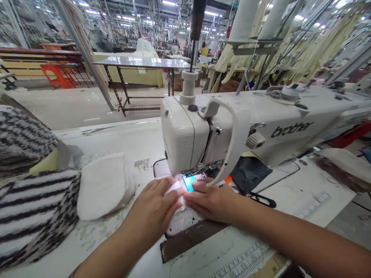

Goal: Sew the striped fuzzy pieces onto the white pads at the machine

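A white fabric piece lies under the presser area of a white sewing machine marked "brother". My left hand rests on this fabric from the left, its thumb and fingers pressed onto it. From the right, my right hand holds the fabric's edge with bent fingers close together. A bright blue patch glows between the fingertips of both hands, just beside the needle area; whether it is a label or lit cloth I cannot tell. The needle itself is hidden.
Left of my hands sit a stack of white fabric pieces and black-and-white striped fabric. A dark pouch-like piece lies right of the needle area. A ruler scale runs along the front tabletop. Behind stands a metal-legged table.
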A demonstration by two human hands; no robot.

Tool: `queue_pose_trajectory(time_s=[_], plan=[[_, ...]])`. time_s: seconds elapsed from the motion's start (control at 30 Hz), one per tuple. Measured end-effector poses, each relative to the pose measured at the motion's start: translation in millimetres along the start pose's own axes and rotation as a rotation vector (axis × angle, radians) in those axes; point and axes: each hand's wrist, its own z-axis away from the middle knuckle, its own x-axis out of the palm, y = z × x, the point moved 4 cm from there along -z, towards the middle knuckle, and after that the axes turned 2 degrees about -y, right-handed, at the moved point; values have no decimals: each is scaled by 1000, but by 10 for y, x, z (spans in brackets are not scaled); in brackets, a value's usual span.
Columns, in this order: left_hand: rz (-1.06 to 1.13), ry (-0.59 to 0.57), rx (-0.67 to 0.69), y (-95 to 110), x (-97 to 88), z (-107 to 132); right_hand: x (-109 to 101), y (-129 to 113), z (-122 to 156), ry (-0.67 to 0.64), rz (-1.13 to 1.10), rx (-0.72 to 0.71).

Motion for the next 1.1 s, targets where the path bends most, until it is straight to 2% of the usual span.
queue_pose_trajectory(time_s=[0.23,0.33,0.43,0.53,0.6,0.67,0.83,1.0,1.1], plan=[[-59,3,-40,26,41,39,-37,-8,17,13,-8,9],[-60,-28,-56,36,7,27,-54,-42,20,-43,-39,-44],[-46,-36,-5,39,-71,-11,-44,-58,9,-110,-52,-73],[-12,51,89,31,-152,-51,-28,-58,-2,-130,-76,-78],[5,85,156,23,-150,-65,-16,-58,-2,-138,-90,-77],[15,55,178,8,-92,-66,-9,-59,1,-141,-86,-76],[13,23,45,-1,57,-27,-27,-37,7,-76,-53,-17],[-10,65,-44,58,104,5,-30,-28,11,-45,-60,6],[-10,24,-71,58,116,3,-33,-21,7,-40,-45,22]])
